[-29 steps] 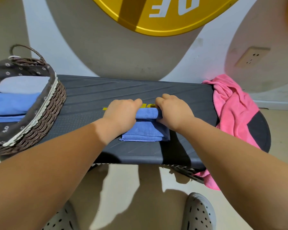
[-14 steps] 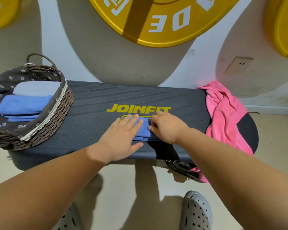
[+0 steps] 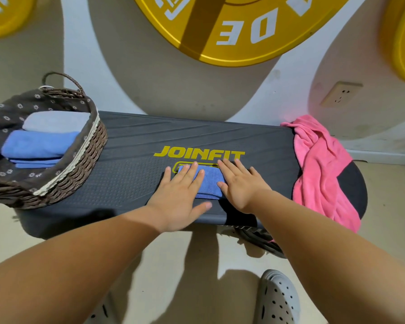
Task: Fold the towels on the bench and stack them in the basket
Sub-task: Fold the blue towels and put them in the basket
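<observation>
A small folded blue towel (image 3: 209, 182) lies on the dark bench (image 3: 131, 174), just below its yellow logo. My left hand (image 3: 180, 197) presses flat on the towel's left side, fingers straight. My right hand (image 3: 240, 184) presses flat on its right side, fingers spread. A crumpled pink towel (image 3: 320, 167) hangs over the bench's right end. At the left end stands a wicker basket (image 3: 80, 174) with a dark flowered lining; inside it lie a folded grey towel (image 3: 54, 122) and folded blue towels (image 3: 38, 146).
The bench stands against a wall with a big yellow weight plate (image 3: 239, 24) and a socket (image 3: 340, 93). My grey clog (image 3: 278, 298) is on the tan floor below the bench's front edge.
Both hands gripped the towel's far edge, folded it toward me, and now lie flat on it. The view has tilted up, showing more wall.
</observation>
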